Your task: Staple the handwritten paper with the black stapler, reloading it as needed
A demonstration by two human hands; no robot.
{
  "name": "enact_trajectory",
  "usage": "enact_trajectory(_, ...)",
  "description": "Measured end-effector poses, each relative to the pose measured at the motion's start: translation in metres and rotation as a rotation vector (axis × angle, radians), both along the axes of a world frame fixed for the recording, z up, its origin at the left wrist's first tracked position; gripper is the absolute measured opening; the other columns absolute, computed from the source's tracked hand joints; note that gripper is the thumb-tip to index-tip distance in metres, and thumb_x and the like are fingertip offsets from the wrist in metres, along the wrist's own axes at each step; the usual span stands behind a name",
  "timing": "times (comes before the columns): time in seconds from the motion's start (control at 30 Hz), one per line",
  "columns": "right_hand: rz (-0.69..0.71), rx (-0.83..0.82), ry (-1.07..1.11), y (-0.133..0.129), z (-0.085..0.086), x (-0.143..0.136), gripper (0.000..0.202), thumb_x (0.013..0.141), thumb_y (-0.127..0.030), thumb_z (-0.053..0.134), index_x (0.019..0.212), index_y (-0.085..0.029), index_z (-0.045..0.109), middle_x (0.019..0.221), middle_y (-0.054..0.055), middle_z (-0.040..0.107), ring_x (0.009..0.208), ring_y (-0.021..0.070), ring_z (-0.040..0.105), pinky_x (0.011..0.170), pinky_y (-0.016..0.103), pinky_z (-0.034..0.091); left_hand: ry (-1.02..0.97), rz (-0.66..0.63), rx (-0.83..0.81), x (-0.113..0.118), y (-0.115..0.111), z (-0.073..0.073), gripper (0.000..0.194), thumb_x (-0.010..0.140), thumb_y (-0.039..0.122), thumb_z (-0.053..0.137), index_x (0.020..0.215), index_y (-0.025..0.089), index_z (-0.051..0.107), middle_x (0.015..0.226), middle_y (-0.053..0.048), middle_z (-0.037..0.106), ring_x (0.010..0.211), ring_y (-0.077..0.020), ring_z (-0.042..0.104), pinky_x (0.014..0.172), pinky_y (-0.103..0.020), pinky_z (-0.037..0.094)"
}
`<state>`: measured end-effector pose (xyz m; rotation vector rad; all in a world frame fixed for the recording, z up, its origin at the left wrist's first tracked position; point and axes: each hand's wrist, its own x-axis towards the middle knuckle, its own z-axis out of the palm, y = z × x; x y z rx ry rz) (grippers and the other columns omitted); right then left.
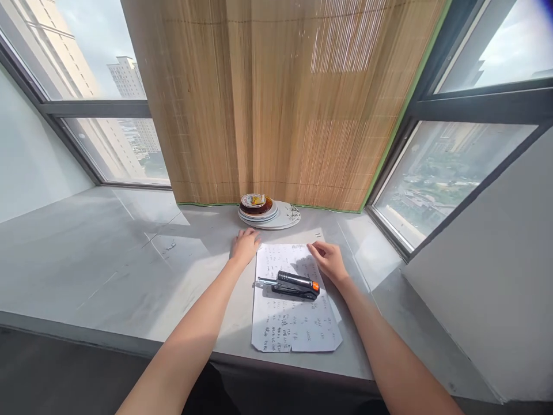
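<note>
Sheets of white paper [276,328] with handwriting lie on the grey window ledge in front of me, their near corners cut or folded. On top of them rests a black stapler [296,286] with an orange end, its metal part sticking out to the left. My left hand [245,246] lies beside the far left corner of the paper, fingers stretched forward on the ledge and holding nothing visible. At the far right corner, my right hand [328,259] pinches the paper's edge between thumb and fingers; the curled fingers are partly hidden.
A stack of plates [259,216] stands at the back of the ledge [129,276], beside an oval white plate [287,214]. Behind hangs a bamboo blind [276,115] with a green border. Windows flank it, and a white wall [488,276] closes the right side.
</note>
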<state>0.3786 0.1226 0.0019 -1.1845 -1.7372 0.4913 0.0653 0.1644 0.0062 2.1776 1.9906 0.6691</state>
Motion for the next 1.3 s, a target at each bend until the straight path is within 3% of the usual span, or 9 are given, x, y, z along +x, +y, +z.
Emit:
enact_trajectory(0.17,0.449,-0.209,0.086,-0.007,0.018,0.003,0.073,0.094,-0.093,0.055,0.087,-0.023,0.074,0.088,0.006,0.067,0.085,0.0252,0.060,0.080,0.037,0.048,-0.078,-0.047,0.030,-0.001,0.003,-0.001,0.016,0.103,0.014,0.069,0.102,0.023,0.082,0.118,-0.012,0.075,0.123,-0.0337,0.064,0.107,-0.042,0.052)
enact_trajectory(0.27,0.726,-0.260,0.048,-0.009,0.023,0.002,0.082,0.082,-0.101,0.064,0.104,-0.023,0.078,0.104,0.008,0.070,0.091,0.0252,0.059,0.083,0.038,0.048,-0.154,-0.040,0.020,0.000,0.006,0.000,0.021,0.099,0.007,0.069,0.101,0.024,0.080,0.109,-0.010,0.074,0.118,-0.0313,0.067,0.102,-0.038,0.054)
enact_trajectory(0.33,0.872,-0.313,-0.030,-0.010,0.023,-0.003,0.084,0.077,-0.096,0.076,0.115,-0.022,0.079,0.107,0.007,0.070,0.090,0.0231,0.058,0.081,0.035,0.047,-0.226,-0.034,0.030,0.002,0.007,0.000,0.026,0.096,0.003,0.068,0.106,0.024,0.081,0.108,-0.010,0.074,0.116,-0.0304,0.068,0.103,-0.038,0.054)
enact_trajectory(0.43,0.990,-0.367,-0.149,-0.013,0.024,-0.010,0.066,0.082,-0.076,0.088,0.120,-0.022,0.078,0.106,0.004,0.069,0.092,0.0216,0.059,0.083,0.032,0.046,-0.352,-0.049,0.041,0.003,0.010,-0.002,0.025,0.099,0.007,0.063,0.099,0.022,0.083,0.106,-0.010,0.073,0.107,-0.0288,0.071,0.102,-0.038,0.055)
enact_trajectory(0.57,0.963,-0.371,-0.102,-0.016,0.027,-0.012,0.040,0.094,-0.060,0.081,0.101,-0.020,0.077,0.096,0.002,0.065,0.088,0.0197,0.057,0.082,0.032,0.044,-0.447,-0.076,0.050,0.005,0.011,-0.005,0.026,0.100,0.014,0.060,0.083,0.020,0.079,0.102,-0.009,0.073,0.096,-0.0260,0.072,0.097,-0.037,0.057)
enact_trajectory(0.77,0.674,-0.336,0.259,-0.015,0.026,-0.005,0.044,0.091,-0.063,0.083,0.093,-0.020,0.075,0.094,0.004,0.062,0.090,0.0229,0.057,0.080,0.034,0.044,-0.775,-0.077,0.184,0.010,0.012,-0.006,0.009,0.098,0.028,0.075,0.092,0.021,0.076,0.087,-0.005,0.077,0.084,-0.0226,0.074,0.088,-0.036,0.061)
enact_trajectory(0.97,0.479,-0.306,0.329,-0.010,0.022,-0.005,0.040,0.084,-0.057,0.089,0.086,-0.020,0.074,0.090,0.002,0.060,0.083,0.0192,0.054,0.077,0.033,0.040,-1.126,-0.221,0.198,0.023,0.007,-0.002,0.055,0.084,0.067,0.092,0.098,0.014,0.085,0.101,-0.015,0.085,0.089,-0.0271,0.083,0.094,-0.046,0.069)
enact_trajectory(1.13,0.450,-0.308,0.351,-0.002,0.015,0.000,0.031,0.083,-0.049,0.088,0.087,-0.020,0.077,0.090,0.001,0.062,0.083,0.0183,0.054,0.077,0.033,0.040,-1.115,-0.316,0.146,0.033,-0.005,0.006,0.062,0.070,0.065,0.104,0.104,0.015,0.089,0.110,-0.016,0.086,0.108,-0.0347,0.084,0.107,-0.052,0.067)
enact_trajectory(1.3,0.476,-0.286,0.247,0.002,0.012,0.002,0.030,0.084,-0.048,0.086,0.092,-0.020,0.080,0.090,0.001,0.064,0.085,0.0185,0.055,0.080,0.034,0.042,-1.116,-0.407,0.153,0.038,-0.013,0.015,0.055,0.074,0.059,0.103,0.106,0.016,0.087,0.107,-0.015,0.086,0.103,-0.0322,0.084,0.103,-0.050,0.068)
